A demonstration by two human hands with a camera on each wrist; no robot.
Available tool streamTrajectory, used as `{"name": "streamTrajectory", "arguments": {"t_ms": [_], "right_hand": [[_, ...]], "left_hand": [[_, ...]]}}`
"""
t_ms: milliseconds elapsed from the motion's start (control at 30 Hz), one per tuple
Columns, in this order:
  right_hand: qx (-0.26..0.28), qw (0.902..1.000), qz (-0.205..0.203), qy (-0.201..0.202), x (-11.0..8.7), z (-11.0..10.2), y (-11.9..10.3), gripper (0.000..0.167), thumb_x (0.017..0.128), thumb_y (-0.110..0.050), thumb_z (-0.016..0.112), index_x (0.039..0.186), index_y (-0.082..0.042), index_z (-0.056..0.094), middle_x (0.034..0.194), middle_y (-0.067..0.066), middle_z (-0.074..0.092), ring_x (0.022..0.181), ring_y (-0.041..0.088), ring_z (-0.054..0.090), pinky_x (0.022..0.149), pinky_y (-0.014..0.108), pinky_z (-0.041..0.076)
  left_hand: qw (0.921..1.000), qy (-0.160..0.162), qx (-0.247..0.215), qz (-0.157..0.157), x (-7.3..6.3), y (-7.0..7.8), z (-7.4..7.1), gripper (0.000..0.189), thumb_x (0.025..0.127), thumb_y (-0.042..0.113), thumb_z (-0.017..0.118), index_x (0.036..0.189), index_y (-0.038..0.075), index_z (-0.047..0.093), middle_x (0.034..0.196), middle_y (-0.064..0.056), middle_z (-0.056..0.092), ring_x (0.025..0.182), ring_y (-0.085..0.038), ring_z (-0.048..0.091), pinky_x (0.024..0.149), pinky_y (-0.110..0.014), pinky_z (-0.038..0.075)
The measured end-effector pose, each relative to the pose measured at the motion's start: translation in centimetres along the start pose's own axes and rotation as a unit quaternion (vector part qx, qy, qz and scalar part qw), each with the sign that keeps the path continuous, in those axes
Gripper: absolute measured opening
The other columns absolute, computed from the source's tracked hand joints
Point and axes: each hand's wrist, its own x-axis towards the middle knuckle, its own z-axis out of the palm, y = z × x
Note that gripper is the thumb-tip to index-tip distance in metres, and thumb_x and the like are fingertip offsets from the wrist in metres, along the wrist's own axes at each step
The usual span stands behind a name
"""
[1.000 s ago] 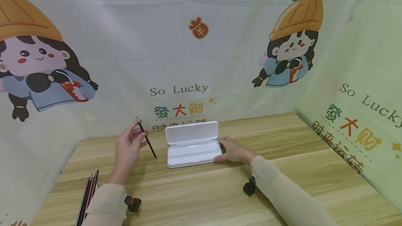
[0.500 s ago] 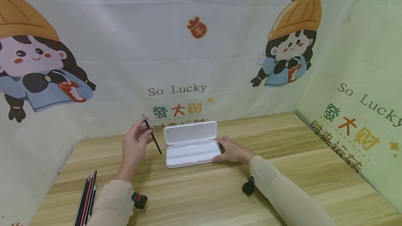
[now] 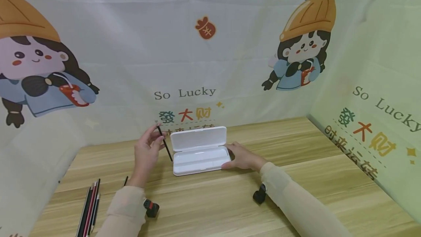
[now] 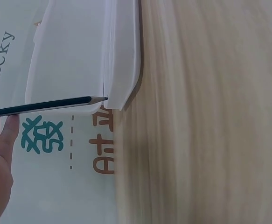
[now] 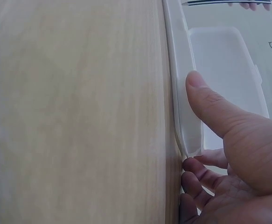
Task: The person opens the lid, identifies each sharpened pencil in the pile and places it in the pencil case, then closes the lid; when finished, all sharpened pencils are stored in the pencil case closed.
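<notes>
A white pencil case lies on the table with its lid raised, and its long inner tray shows no contents. Near its left end my left hand pinches a dark pencil, eraser end up and slanting down to the right. In the left wrist view the sharpened tip of this pencil overlaps the corner of the case. My right hand grips the case's right end. From the right wrist, the thumb lies over the case's front wall and the other fingers bend at its end.
Several dark and red pencils lie side by side at the table's left. Another dark stick end pokes out beside the left sleeve. Printed cloth hangs behind the wooden table and at its right.
My left hand has moved right with the pencil, whose tip is now close to the case's left end. The right hand and the case stay put. A dark stick end has appeared by the left sleeve.
</notes>
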Motion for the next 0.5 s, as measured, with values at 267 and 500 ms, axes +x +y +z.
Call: {"name": "streamTrajectory", "arguments": {"t_ms": [267,500], "right_hand": [[-0.001,1.0000,-0.007,0.003,-0.05,0.06,-0.06,0.085,0.084,-0.036,0.085,0.152,-0.005,0.044,0.130,0.015,0.050,0.121,0.029,0.049,0.109,0.049,0.040],[0.004,1.0000,-0.001,0.000,0.06,-0.04,-0.02,0.087,0.084,-0.037,0.085,0.153,-0.004,0.043,0.133,0.015,0.050,0.125,0.030,0.048,0.111,0.048,0.040]], "left_hand": [[0.9998,-0.004,0.000,0.017,0.21,0.40,0.35,0.047,0.097,-0.009,0.060,0.142,0.002,0.055,0.113,-0.028,0.067,0.109,-0.041,0.066,0.078,-0.022,0.058],[0.9995,-0.021,0.013,0.017,0.28,0.25,0.60,0.048,0.095,-0.011,0.060,0.142,0.001,0.055,0.113,-0.028,0.067,0.108,-0.040,0.066,0.078,-0.023,0.059]]}}
